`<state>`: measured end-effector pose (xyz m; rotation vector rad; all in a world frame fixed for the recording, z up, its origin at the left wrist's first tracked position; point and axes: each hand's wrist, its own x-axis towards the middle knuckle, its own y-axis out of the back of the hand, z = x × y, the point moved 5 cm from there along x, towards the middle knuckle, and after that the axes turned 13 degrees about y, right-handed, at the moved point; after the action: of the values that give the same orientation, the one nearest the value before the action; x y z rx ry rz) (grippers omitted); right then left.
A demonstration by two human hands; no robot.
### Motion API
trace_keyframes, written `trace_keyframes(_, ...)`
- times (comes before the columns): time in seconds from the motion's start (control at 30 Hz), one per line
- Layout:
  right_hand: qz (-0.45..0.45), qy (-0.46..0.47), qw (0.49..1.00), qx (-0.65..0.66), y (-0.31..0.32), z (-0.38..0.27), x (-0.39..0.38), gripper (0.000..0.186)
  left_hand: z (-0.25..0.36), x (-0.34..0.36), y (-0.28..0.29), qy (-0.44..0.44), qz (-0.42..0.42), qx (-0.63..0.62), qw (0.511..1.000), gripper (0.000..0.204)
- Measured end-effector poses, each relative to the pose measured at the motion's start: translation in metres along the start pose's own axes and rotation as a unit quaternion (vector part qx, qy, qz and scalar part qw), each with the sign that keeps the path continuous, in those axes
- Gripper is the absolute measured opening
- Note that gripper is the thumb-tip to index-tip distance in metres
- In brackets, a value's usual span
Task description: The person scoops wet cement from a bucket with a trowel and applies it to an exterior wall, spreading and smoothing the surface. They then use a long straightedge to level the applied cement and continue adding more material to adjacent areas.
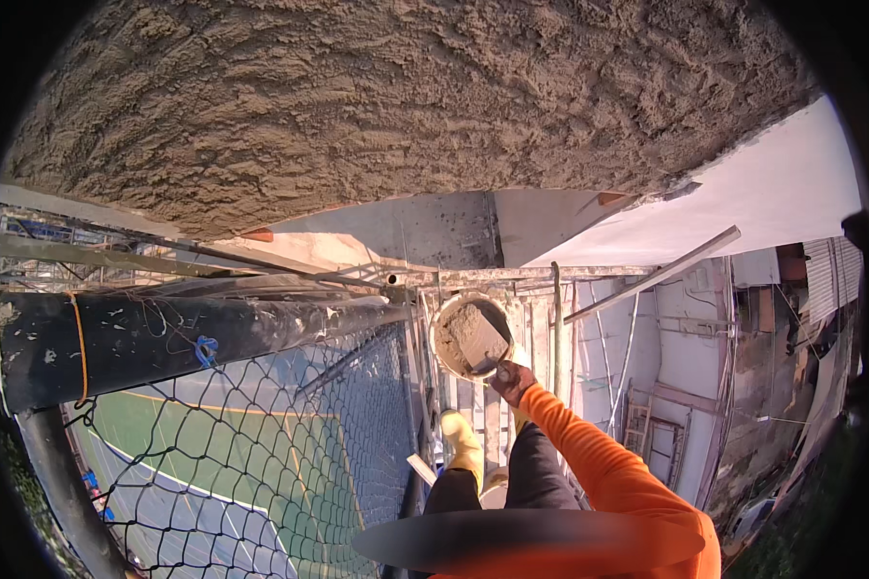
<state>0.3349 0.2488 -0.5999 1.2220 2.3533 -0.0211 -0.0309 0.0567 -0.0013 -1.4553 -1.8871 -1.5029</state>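
My right hand (514,382), at the end of an orange sleeve, is closed at the near right rim of a round bucket (438,340). It grips what looks like a trowel by the handle; the trowel's blade (483,340) lies in the bucket, smeared with mortar. Wet grey-brown mortar (457,326) fills much of the bucket. Across the top spreads a wall face covered in rough fresh mortar (406,106). My left hand is out of view.
I stand in yellow boots (464,446) on narrow scaffold boards high up. To the left are a thick dark pipe (232,333) and chain-link netting (251,454) above a sports court (212,425). A wooden pole (657,273) slants at right, near a white wall (792,183).
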Motion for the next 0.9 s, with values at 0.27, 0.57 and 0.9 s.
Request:
trace_keyframes(0.27,0.118,0.337,0.923,0.145,0.104,-0.483,-0.123,0.032,-0.037,0.029,0.051,0.087,-0.111,-0.037,0.989,0.059)
trace_keyframes(0.57,0.532,0.755,0.382,-0.028,0.209,-0.863,-0.248,0.044,-0.048,0.004,0.016,0.155,-0.237,-0.121,0.951,0.067)
trace_keyframes(0.9,0.271,0.638,0.63,-0.349,0.058,-0.844,-0.055,0.049,-0.046,0.026,0.04,0.099,-0.116,-0.028,0.988,0.067)
